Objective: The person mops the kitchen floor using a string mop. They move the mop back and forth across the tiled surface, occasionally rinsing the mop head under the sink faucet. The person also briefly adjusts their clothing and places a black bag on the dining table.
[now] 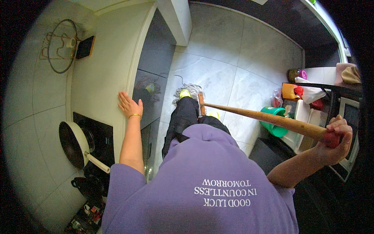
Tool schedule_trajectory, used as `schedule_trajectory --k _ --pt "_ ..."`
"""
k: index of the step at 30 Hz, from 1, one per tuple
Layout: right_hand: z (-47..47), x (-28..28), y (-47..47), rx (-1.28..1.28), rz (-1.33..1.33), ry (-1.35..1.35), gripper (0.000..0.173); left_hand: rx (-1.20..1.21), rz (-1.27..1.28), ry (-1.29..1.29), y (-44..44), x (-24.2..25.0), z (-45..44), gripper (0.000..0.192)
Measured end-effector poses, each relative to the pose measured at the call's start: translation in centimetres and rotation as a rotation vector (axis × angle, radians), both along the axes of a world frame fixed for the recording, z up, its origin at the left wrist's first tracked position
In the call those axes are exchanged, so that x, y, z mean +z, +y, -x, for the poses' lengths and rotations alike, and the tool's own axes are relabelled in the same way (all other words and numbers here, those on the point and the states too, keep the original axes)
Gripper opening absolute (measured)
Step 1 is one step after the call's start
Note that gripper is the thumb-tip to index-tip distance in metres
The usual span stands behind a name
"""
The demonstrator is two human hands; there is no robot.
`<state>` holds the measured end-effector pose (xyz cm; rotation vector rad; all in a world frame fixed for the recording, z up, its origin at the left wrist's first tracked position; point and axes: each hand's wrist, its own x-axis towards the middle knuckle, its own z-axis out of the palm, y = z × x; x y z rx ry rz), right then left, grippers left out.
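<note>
My left hand (130, 107), with a bracelet at the wrist, rests palm down on the edge of the pale countertop (108, 79), fingers spread and holding nothing. At the far right my right hand (340, 136) is wrapped around the end of a wooden mop handle (263, 117). The handle slants down to a wooden crosspiece (201, 104) at the floor. Grey mop strands (190, 87) lie spread on the tiles, partly under a yellow shoe (185, 93). The other shoe (214, 114) stands just beyond the crosspiece.
A pan (73, 143) sits on the black hob (102, 140) at left. At right, a green bucket (274, 120) stands beside a black-framed shelf with containers, an orange packet (289, 91) and bags. A white wall corner (178, 23) borders the grey tiled floor (216, 70).
</note>
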<state>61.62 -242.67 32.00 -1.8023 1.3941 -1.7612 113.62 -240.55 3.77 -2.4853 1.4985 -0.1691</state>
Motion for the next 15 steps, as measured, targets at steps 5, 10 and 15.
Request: schedule_trajectory --k 5,10,15 --pt "-1.0 -0.4 -0.6 -0.064 0.026 0.009 0.031 -0.011 0.030 -0.047 0.2 -0.1 0.1 0.082" --pt "-2.7 -0.4 -2.4 -0.089 0.017 0.003 0.031 0.023 0.008 -0.013 0.1 0.1 0.4 0.082" --pt "-3.8 -0.4 -3.7 -0.005 -0.003 -0.009 0.031 0.039 -0.037 -0.028 -0.2 0.2 0.7 0.086"
